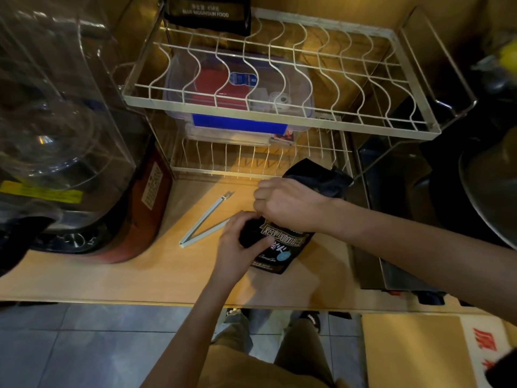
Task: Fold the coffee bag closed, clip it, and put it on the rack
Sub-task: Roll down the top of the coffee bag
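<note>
A black coffee bag (pixel 282 247) with white print lies on the wooden counter (pixel 179 270), its open top pointing toward the rack. My left hand (pixel 240 245) grips the bag's left edge near its middle. Above it, my right hand (pixel 285 203) is closed on the bag's upper part, with crumpled black foil showing behind the wrist. A pale bag clip (pixel 205 222) lies open in a V just left of my left hand, touching neither hand. The white wire rack (pixel 268 107) stands behind, its upper tier bare.
A second black bag (pixel 208 12) stands at the rack's back left. A clear plastic box (pixel 237 91) with red and blue items sits on the lower tier. A clear-domed machine (pixel 64 130) fills the left side. Dark metal containers (pixel 489 180) crowd the right.
</note>
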Demonstrator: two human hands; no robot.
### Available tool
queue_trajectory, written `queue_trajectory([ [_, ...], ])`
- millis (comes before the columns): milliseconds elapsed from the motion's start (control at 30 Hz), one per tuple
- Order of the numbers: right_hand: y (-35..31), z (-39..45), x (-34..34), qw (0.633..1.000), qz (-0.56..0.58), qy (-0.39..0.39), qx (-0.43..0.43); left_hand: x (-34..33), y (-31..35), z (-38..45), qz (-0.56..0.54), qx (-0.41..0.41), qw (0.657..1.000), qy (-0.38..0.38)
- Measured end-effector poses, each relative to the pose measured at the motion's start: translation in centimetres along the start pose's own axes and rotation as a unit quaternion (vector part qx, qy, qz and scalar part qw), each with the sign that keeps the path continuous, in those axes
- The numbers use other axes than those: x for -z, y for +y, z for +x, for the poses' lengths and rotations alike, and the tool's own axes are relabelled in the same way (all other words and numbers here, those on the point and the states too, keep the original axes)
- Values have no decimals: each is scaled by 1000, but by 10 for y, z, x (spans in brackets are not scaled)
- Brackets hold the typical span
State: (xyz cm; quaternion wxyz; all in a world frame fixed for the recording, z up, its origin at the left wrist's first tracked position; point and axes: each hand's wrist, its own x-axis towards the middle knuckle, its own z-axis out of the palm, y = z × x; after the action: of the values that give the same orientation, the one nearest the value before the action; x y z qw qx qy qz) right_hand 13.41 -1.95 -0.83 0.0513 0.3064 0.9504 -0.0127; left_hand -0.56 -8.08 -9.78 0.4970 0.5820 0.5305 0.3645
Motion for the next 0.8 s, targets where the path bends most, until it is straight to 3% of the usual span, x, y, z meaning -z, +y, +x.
queue_trajectory([
  [100,-3,-1,10,999,18,-30,3,-2,-1,1,-158,73,984,25],
  [200,0,1,24,993,-1,-116,-18,-4,1,2,-197,107,974,20],
  [367,19,-3,34,984,-97,-150,-22,-3,1,6,-169,90,981,0],
  [667,14,-11,39,987,-73,-138,-31,1,-3,5,-188,147,970,-57],
  [800,12,-13,45,985,-9,-159,-63,5,1,9,-134,139,973,-129],
])
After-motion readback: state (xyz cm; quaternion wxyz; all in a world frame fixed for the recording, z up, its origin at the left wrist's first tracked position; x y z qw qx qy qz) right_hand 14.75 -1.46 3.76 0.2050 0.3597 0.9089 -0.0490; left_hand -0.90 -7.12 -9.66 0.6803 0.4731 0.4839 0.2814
